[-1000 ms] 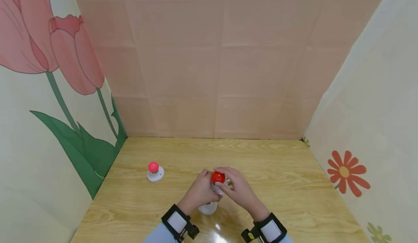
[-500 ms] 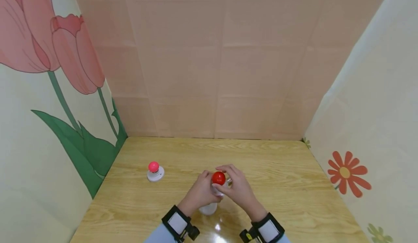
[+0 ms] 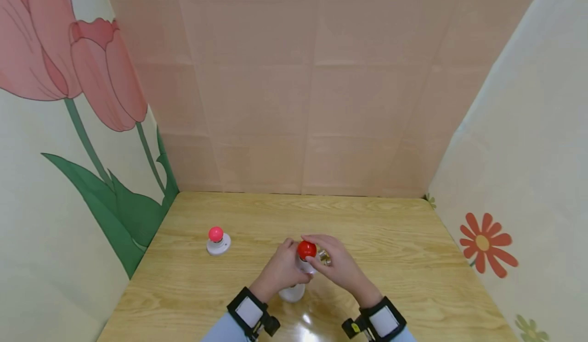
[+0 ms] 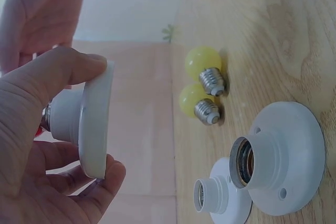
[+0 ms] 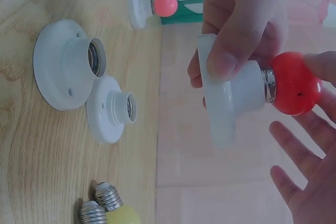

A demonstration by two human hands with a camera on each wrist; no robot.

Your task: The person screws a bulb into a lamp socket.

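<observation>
Above the table, my left hand (image 3: 281,269) grips a white round lamp holder (image 4: 95,121) by its flat base, thumb on one side and fingers on the other. A red light bulb (image 5: 294,83) sits in the socket, a band of its metal screw base showing at the rim. My right hand (image 3: 343,266) pinches the red bulb between thumb and index finger. Its other fingers are spread apart in the right wrist view. Two more lamp holders with bare sockets, a nearer one (image 4: 294,156) and a farther one (image 4: 231,195), stand on the table beneath.
Two yellow bulbs, one (image 4: 203,62) beside the other (image 4: 191,100), lie on the wooden table (image 3: 390,240). Farther left stands a lamp holder (image 3: 218,246) with a pink bulb (image 3: 216,234). Patterned walls border both sides, and a plain covered wall (image 3: 303,87) rises behind.
Half a second ago my right thumb and index finger were spread wider around the red bulb; now they close on it. The left hand keeps its hold, nearly still.
</observation>
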